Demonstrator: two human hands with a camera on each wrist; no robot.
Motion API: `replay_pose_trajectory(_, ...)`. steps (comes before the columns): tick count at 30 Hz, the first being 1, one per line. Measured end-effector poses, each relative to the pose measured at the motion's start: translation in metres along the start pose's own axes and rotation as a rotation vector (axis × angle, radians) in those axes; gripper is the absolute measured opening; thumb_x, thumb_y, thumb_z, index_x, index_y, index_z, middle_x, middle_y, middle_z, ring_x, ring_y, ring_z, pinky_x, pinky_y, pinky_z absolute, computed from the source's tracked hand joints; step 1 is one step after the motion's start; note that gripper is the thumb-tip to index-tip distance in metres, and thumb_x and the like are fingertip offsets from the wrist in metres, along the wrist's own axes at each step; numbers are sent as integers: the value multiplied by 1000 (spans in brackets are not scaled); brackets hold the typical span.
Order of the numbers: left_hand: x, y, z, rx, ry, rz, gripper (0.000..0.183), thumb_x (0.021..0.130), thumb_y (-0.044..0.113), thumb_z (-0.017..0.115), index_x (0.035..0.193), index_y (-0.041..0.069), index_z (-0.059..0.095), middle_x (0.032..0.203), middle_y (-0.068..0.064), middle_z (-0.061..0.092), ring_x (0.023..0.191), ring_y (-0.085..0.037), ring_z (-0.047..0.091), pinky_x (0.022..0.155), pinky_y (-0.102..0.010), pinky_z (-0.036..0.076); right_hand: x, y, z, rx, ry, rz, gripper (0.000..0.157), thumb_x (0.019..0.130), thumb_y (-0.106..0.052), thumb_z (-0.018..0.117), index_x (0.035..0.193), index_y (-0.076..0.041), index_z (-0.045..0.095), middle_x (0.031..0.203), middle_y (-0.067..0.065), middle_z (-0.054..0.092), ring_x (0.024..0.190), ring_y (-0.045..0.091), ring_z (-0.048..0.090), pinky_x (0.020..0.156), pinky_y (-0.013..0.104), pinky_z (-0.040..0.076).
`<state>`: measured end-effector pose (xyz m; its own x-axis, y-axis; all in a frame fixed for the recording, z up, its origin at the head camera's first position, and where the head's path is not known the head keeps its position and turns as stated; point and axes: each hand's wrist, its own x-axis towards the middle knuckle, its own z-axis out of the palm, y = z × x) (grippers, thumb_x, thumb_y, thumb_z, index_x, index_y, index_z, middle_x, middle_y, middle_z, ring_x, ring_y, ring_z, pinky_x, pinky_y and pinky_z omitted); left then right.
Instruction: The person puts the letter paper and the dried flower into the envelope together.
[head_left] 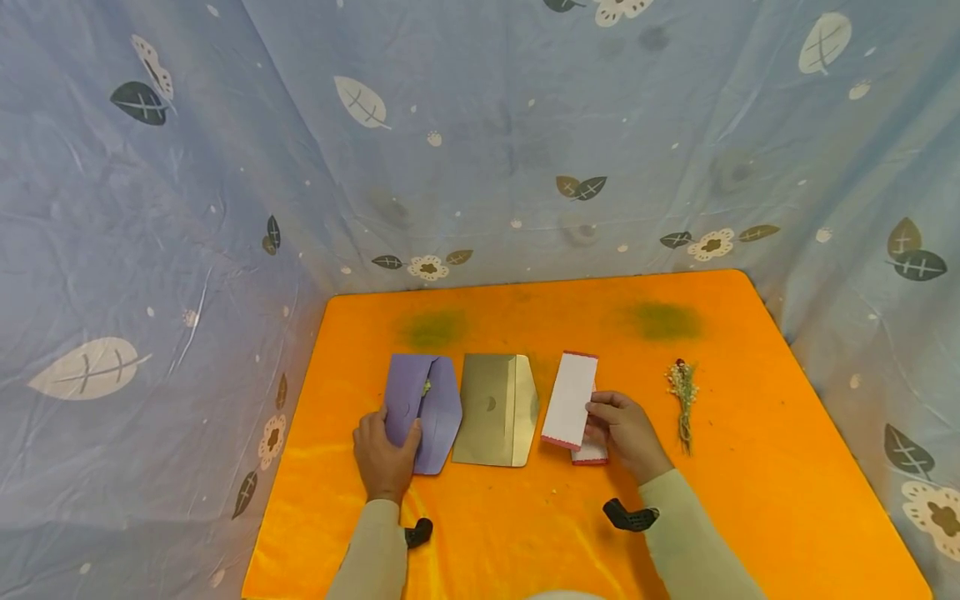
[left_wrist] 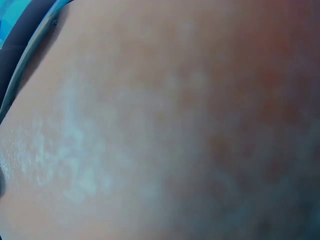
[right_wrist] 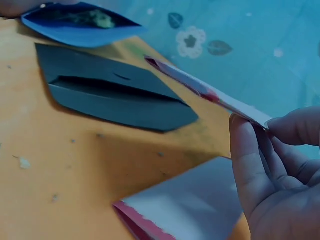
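At the left of the table my left hand [head_left: 384, 457] grips a purple envelope [head_left: 442, 417], thumb near its mouth and fingers along its left edge. The envelope gapes, and dried flowers [right_wrist: 100, 19] show inside it in the right wrist view. My right hand [head_left: 628, 433] pinches a folded white card with red edges [head_left: 572, 396] between thumb and fingers, raised over the table. Below it lies a second folded white card [right_wrist: 185, 200], also red-edged. Between the hands rests a gold envelope [head_left: 483, 408], flap unfolded to the right. Blurred skin fills the left wrist view.
A small bunch of dried flowers [head_left: 684, 400] lies to the right of my right hand. Orange cloth [head_left: 495, 542] covers the table, with tiny crumbs on it. Blue patterned curtains [head_left: 480, 167] hang around the back and both sides.
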<state>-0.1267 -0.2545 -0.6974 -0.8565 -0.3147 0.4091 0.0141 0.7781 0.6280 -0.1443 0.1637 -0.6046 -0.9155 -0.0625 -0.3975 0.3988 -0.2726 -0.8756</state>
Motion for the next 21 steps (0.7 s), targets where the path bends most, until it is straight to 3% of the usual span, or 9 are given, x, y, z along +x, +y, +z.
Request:
replay_pose_trajectory(12,0,2,-2,-1,-3,-6,71,93,47,79,141,-4,64,123,-23,62,104,-44,50,93,-55,39,2,13,25,-79,-8,69,26,110,-9,63,131,5,55,105,14,67,89,25,68,77,33,62)
replay_pose_trajectory(21,0,2,-2,-3,-6,-10,71,93,46,80,140,-5,65,123,-23,62,104,-44,50,93,-54,39,5,27,44,-52,-43,68,18,108,-4,64,122,6,58,102,17,67,85,24,72,78,36,64)
